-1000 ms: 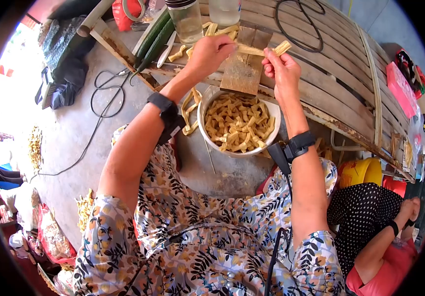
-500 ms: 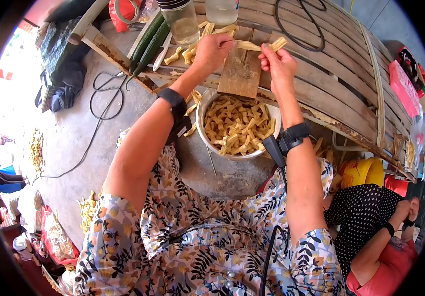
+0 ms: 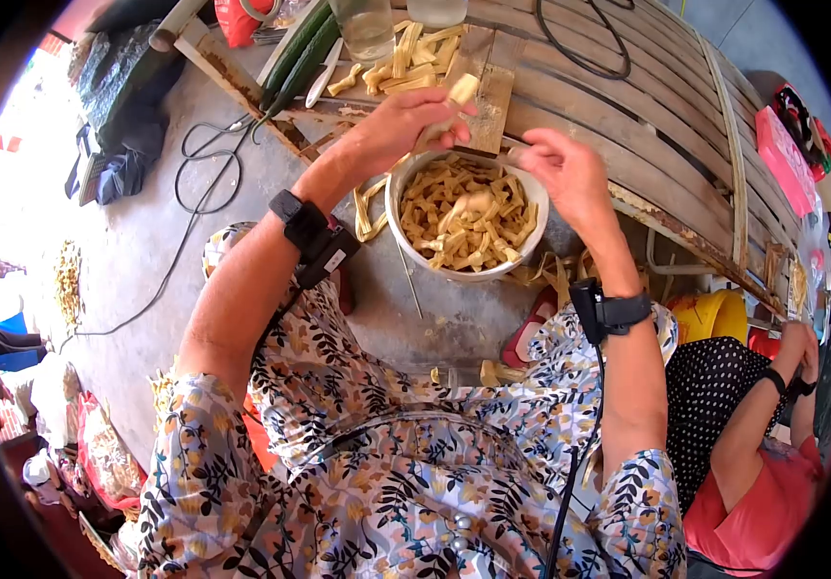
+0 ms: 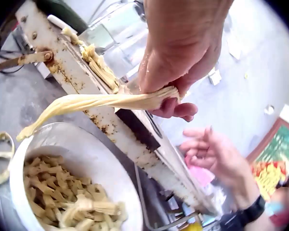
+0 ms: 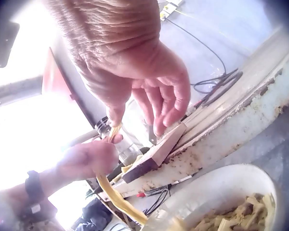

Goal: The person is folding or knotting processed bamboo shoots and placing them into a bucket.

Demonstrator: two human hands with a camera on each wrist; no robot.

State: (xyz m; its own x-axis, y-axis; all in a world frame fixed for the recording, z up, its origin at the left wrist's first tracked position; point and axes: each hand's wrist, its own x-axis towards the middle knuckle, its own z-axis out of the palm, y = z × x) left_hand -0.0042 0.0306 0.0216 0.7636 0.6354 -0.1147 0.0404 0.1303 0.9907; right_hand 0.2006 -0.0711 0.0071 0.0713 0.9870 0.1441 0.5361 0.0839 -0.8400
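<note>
My left hand (image 3: 406, 125) pinches one end of a pale yellow, pleated strip (image 4: 103, 100), whose long tail hangs down over the bowl. Its other end (image 3: 463, 89) sticks up past the fingers. To the right, my right hand (image 3: 570, 179) is held in the air with loose fingers and holds nothing. Below both hands stands a white bowl (image 3: 393, 217), filled with short knotted yellow pieces (image 3: 444, 236). One blurred piece (image 3: 476, 203) shows over the heap. A wooden board (image 3: 498, 101) lies at the bench edge, just behind the bowl.
On the slatted bench (image 3: 627, 125) lie more yellow strips (image 3: 417, 60), two green cucumbers (image 3: 301, 63), a white-handled tool (image 3: 325, 77), a glass jar (image 3: 365, 29) and a black cable (image 3: 570, 48). Another person (image 3: 753, 492) sits at the right near a yellow bucket (image 3: 709, 318).
Earlier both hands held a strip stretched over the board. Now the right hand has let go and drawn back toward me, and a blurred piece shows over the bowl. The left hand holds a strip nearer the bowl.
</note>
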